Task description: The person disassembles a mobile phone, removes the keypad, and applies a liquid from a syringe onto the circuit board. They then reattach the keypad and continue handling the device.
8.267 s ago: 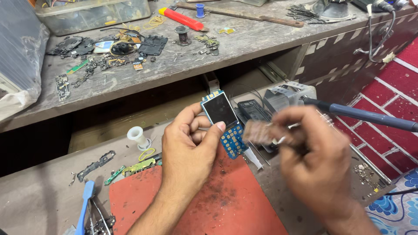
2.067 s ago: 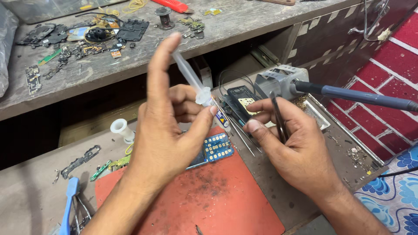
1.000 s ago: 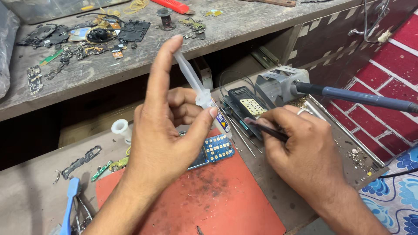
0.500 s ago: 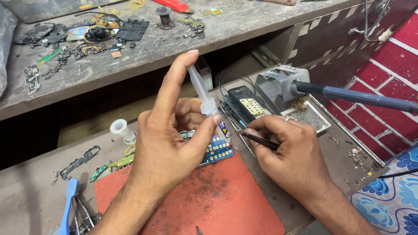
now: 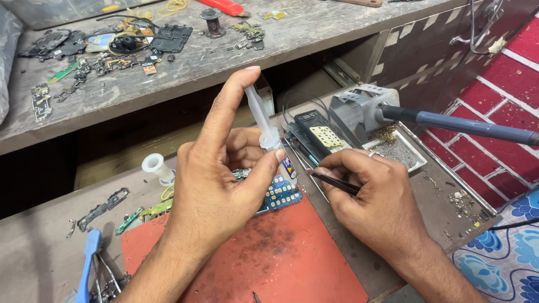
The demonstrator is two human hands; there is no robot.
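Near the bottom sits a worn red rubber mat. At centre, left hand pinches a clear plastic syringe, forefinger on its plunger, over a small blue circuit board. Right hand, fingers closed, grips thin black tweezers. Upper right: grey soldering-iron stand.

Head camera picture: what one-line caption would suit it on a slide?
Left hand presses a clear plastic syringe over a small blue circuit board on a red mat; right hand holds black tweezers.

Bright even daylight, soft shadows, sharp focus throughout.
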